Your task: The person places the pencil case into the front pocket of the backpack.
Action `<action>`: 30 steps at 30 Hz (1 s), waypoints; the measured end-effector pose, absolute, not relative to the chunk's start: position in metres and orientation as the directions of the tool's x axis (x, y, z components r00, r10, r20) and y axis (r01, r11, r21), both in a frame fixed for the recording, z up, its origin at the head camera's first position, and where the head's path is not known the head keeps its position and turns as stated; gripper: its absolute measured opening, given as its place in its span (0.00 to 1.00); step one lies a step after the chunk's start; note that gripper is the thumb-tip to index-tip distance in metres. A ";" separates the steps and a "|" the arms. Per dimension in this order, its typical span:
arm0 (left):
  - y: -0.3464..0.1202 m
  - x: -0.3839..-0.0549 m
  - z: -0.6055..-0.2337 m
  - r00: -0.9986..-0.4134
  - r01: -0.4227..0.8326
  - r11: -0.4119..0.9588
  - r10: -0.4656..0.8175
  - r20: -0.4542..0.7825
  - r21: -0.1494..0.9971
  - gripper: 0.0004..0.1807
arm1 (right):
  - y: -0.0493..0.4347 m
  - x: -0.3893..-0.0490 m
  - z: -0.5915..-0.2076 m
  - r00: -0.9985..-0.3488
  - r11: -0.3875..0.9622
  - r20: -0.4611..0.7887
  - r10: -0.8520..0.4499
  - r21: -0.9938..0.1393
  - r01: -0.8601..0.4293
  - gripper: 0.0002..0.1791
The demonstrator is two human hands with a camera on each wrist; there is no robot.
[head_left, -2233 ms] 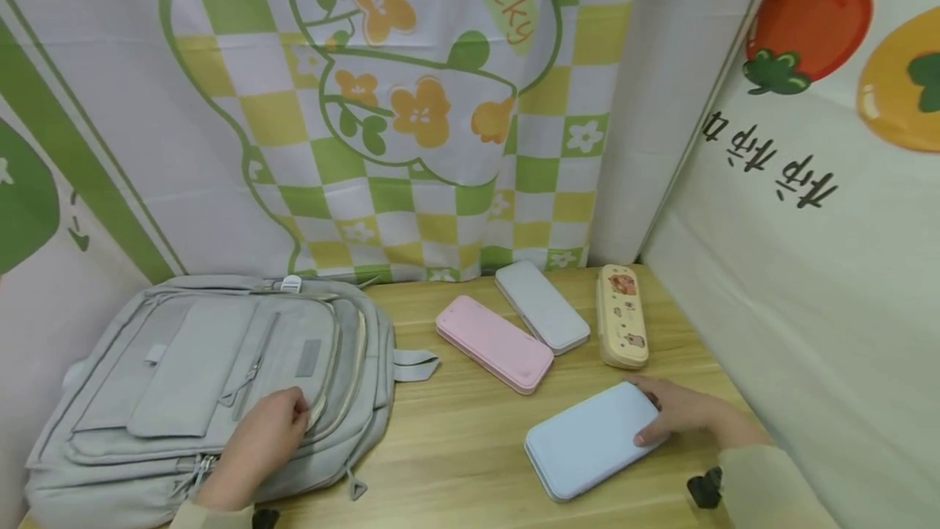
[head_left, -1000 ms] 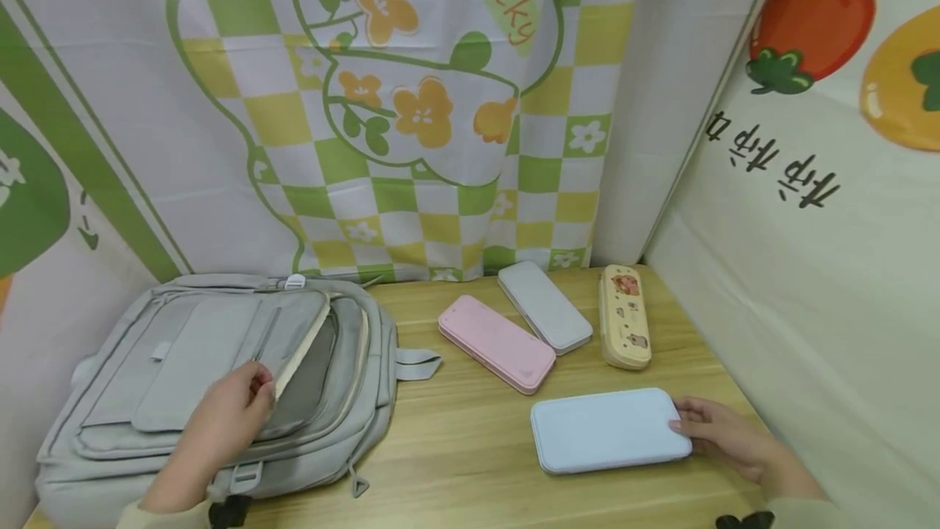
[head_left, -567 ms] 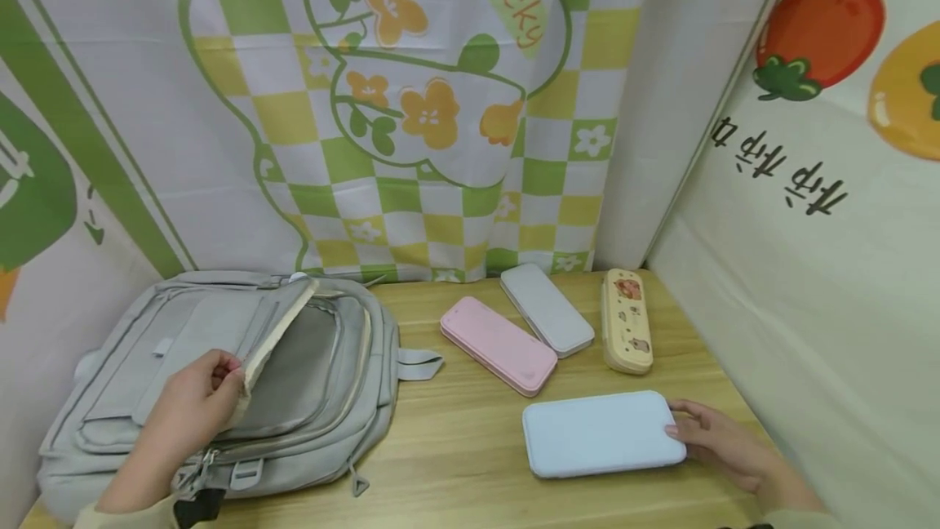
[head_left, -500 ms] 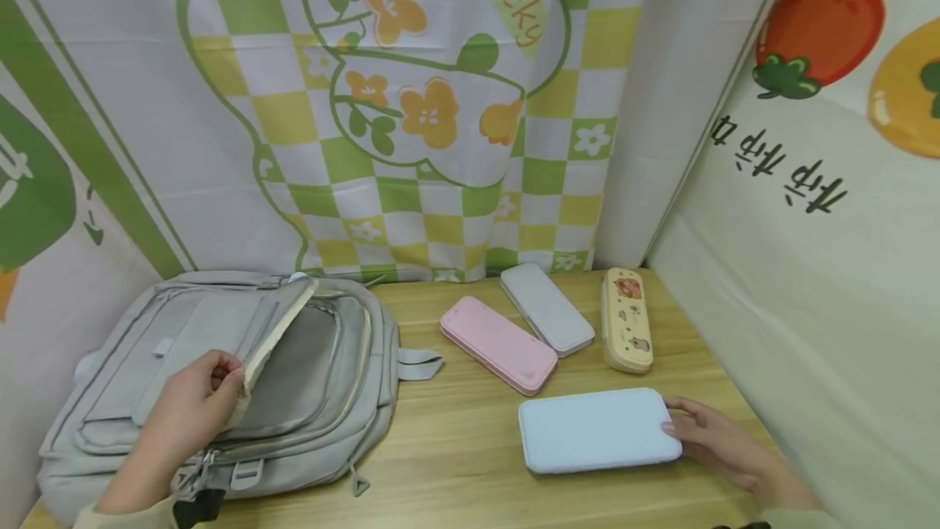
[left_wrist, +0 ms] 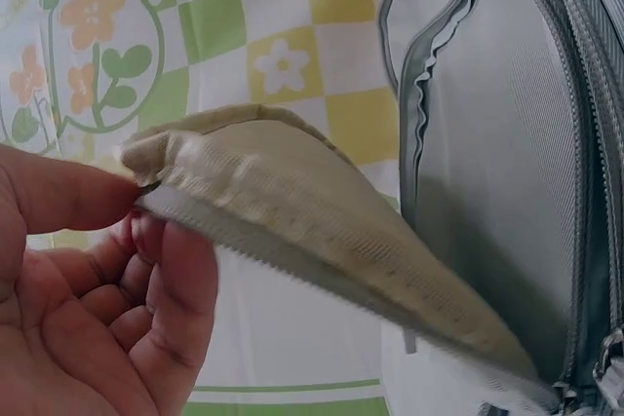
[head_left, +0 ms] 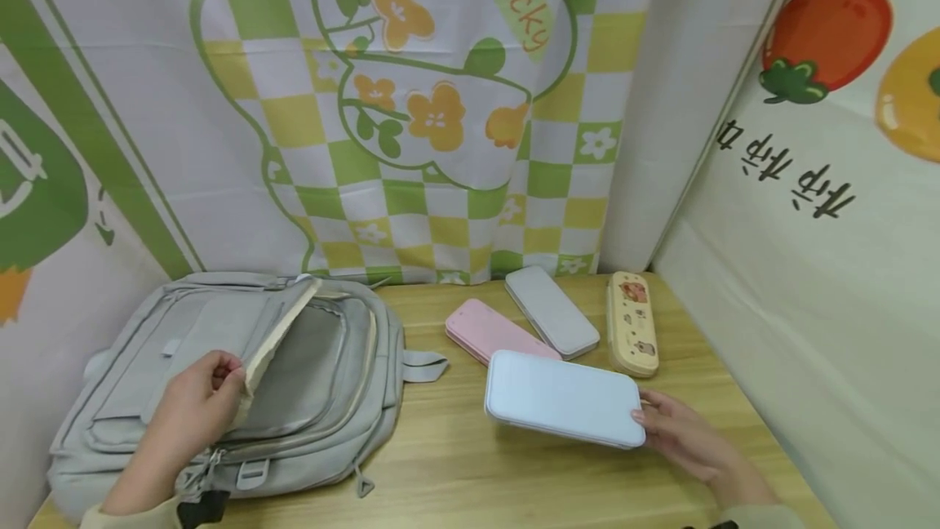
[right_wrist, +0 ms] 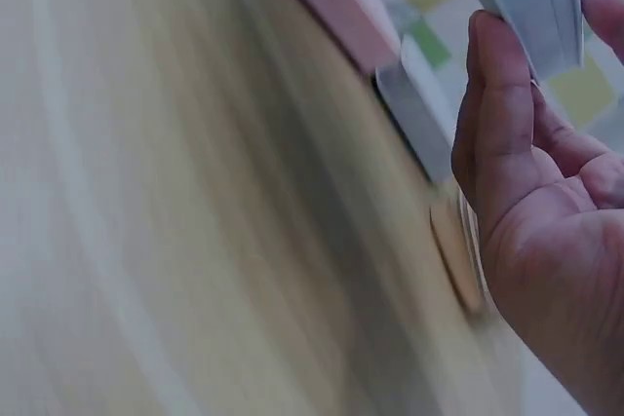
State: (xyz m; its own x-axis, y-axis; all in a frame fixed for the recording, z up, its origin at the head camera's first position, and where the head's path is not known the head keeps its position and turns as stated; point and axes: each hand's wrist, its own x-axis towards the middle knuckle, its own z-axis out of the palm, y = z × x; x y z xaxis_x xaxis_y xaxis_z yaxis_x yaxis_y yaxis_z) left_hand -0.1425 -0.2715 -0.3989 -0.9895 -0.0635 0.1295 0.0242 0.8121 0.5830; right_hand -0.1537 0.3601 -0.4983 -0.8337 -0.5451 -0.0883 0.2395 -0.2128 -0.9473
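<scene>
A grey backpack [head_left: 220, 325] lies at the left with its front pocket unzipped. My left hand [head_left: 198, 398] pinches the edge of the pocket flap [left_wrist: 292, 211] between thumb and fingers and holds it lifted, showing the grey inside of the pocket [head_left: 301, 374]. My right hand [head_left: 683, 435] grips the right end of a light blue pencil case [head_left: 565, 398], thumb on top and fingers beneath. In the right wrist view the blue case [right_wrist: 531, 7] is raised off the wooden table [right_wrist: 195, 192]. From the head camera it overlaps the front of a pink pencil case [head_left: 495, 331].
Behind the pink case lies a white-grey pencil case [head_left: 552, 310]. A yellow case with bear pictures [head_left: 633, 325] lies at the back right. Printed curtains [head_left: 441, 227] hang along the table's back edge, and a pale cloth [head_left: 793, 308] bounds the right side.
The left hand pulled the flap up and leftward, opening the pocket, then stayed still. The right hand turned the blue pencil case, lifted it and moved it left.
</scene>
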 end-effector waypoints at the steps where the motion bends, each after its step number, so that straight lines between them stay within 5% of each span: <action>1: -0.272 -0.142 -0.399 -0.987 0.024 0.812 -0.073 0.143 0.583 0.10 | 0.355 -0.155 -0.497 -0.834 -0.221 -0.078 -0.546 -0.947 0.233 0.22; 7: -0.277 -0.142 -0.399 -0.966 0.038 0.810 -0.120 0.229 0.585 0.09 | 0.324 -0.162 -0.493 -0.830 -0.225 -0.060 -0.555 -0.949 0.219 0.24; 15: -0.284 -0.139 -0.396 -0.963 -0.018 0.786 -0.180 0.201 0.619 0.12 | 0.272 -0.182 -0.485 -0.823 -0.133 -0.123 -0.554 -0.963 0.233 0.39; 30: -0.293 -0.132 -0.390 -0.944 -0.098 0.669 -0.297 0.144 0.737 0.14 | 0.168 -0.205 -0.473 -0.825 -0.080 -0.241 -0.511 -0.942 0.325 0.25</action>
